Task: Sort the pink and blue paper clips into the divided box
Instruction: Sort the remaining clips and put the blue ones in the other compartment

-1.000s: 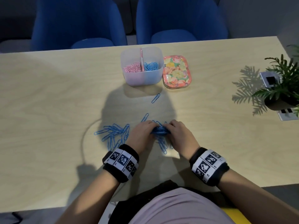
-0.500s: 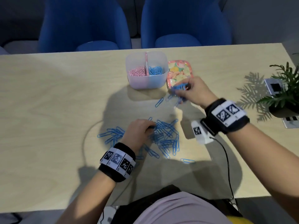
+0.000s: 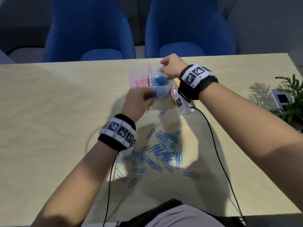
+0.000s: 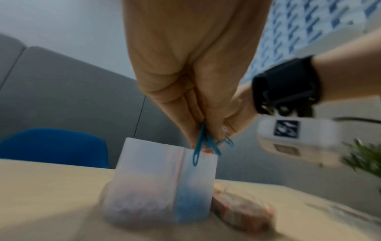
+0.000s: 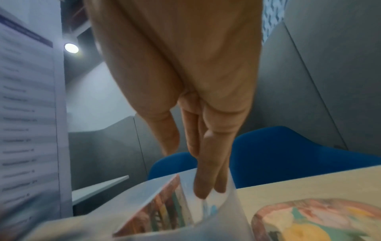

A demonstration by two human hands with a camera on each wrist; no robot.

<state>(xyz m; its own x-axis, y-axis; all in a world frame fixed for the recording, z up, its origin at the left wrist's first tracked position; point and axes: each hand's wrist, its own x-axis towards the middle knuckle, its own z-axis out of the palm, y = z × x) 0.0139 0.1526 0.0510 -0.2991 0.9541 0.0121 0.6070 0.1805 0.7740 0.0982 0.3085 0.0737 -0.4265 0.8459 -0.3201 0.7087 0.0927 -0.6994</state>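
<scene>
The translucent divided box [image 3: 133, 74] stands at the table's far middle, with pink clips [image 3: 140, 81] in its left half and blue clips [image 3: 159, 80] in its right half. My right hand [image 3: 164, 69] hangs over the blue half, its fingers [image 5: 203, 179] straight, pointing down inside the rim and holding nothing. My left hand [image 3: 150, 97] is just in front of the box [image 4: 156, 179] at rim height and pinches a few blue paper clips [image 4: 199, 146]. A loose pile of blue clips [image 3: 164, 151] lies on the table nearer to me.
A floral tin [image 3: 173, 93] sits right of the box, mostly hidden under my right wrist. A potted plant [image 3: 291, 102] and a white marker card [image 3: 280, 98] are at the right edge. Two blue chairs [image 3: 91, 30] stand behind the table. Cables run from both wrists.
My right hand carried blue clips from the pile to the box's blue half and now holds none. My left hand lifted off the pile with clips and moved forward to the box.
</scene>
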